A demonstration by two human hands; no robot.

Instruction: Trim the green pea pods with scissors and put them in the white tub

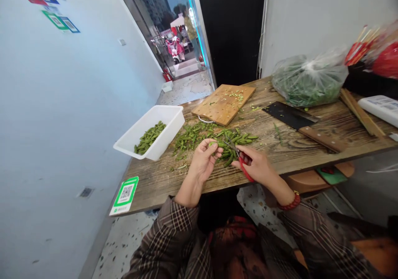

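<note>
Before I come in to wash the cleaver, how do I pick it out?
On the wooden table, find the bag of greens. The cleaver lies on its near side: broad dark blade, brown wooden handle, unlike the red-handled scissors in the right hand.

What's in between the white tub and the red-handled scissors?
In the head view, green trimmings lie scattered on the table, then comes the left hand, pinching a green pod.

Your left hand (pixel 204 158) is held in a pinch. Your right hand (pixel 257 166) curls near it, both forearms (pixel 190 186) reaching forward.
</note>
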